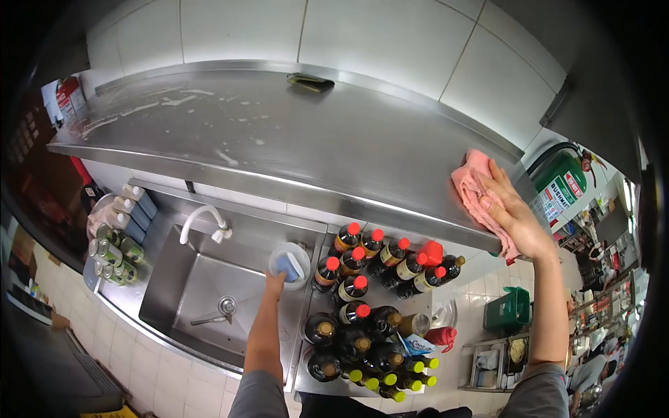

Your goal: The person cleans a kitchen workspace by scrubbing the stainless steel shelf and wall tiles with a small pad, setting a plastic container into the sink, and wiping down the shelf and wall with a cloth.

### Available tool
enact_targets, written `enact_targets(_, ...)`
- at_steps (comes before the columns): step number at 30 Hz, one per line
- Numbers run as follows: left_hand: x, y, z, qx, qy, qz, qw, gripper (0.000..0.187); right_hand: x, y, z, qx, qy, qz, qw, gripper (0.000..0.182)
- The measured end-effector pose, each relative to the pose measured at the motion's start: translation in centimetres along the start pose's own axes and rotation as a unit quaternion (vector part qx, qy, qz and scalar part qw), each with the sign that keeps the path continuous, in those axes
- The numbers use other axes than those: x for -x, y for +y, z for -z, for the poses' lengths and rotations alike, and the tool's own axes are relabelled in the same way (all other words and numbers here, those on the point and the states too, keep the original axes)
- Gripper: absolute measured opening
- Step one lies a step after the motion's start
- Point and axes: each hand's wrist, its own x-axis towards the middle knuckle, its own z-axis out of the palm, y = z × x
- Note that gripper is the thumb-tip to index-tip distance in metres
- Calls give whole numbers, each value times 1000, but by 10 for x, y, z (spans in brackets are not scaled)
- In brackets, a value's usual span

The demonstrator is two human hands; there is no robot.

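Observation:
My right hand (pixel 512 214) presses a folded pink cloth (pixel 472 182) onto the right end of the steel shelf (pixel 334 143), near its front edge. Part of the cloth hangs over that edge. White streaks and spots mark the shelf's left half. Lower down, my left hand (pixel 276 283) grips the near rim of a white plastic tub (pixel 298 252) at the right side of the sink (pixel 202 279). Inside the tub lies a blue and white item (pixel 287 266), perhaps a sponge or cloth. My left fingertips are partly hidden.
A dark green pad (pixel 311 83) lies at the shelf's back. Several red-capped sauce bottles (pixel 352 261) and larger dark bottles (pixel 354 343) crowd the counter beside the sink. Cans (pixel 111 258) stand left of the white faucet (pixel 202 221). A green container (pixel 561 188) is beyond the shelf's right end.

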Motion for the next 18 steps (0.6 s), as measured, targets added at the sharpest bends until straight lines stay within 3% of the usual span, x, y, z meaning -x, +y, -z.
enact_targets(1,26,27,-6,-92,151,6,984,93,1,-3,1,-3,2,-3,1000,61)
enact_targets(2,48,42,4,-29,227,-91,969,85,1,-3,1,-10,2,10,1000,61)
enact_targets(4,100,77,33,89,368,-282,882,70,-1,1,1,-29,2,36,999,60)
enact_targets(6,218,158,71,80,469,-425,770,57,-3,4,3,-3,3,55,998,61)
enact_targets(8,312,239,106,-9,537,-500,680,47,-4,8,1,5,0,68,998,62)
enact_targets(10,369,327,121,10,454,-609,650,39,-2,10,0,1,6,68,998,63)
enact_targets(11,387,370,122,-15,392,-632,669,33,-1,9,-1,4,10,67,998,63)
enact_targets(13,387,450,113,-167,299,-708,617,22,-4,16,-4,2,23,70,997,65)
enact_targets(16,349,536,71,-408,206,-649,608,24,-3,15,-5,-1,30,55,998,65)
enact_targets(18,274,568,50,-546,274,-636,471,26,0,14,-3,-13,30,58,998,65)
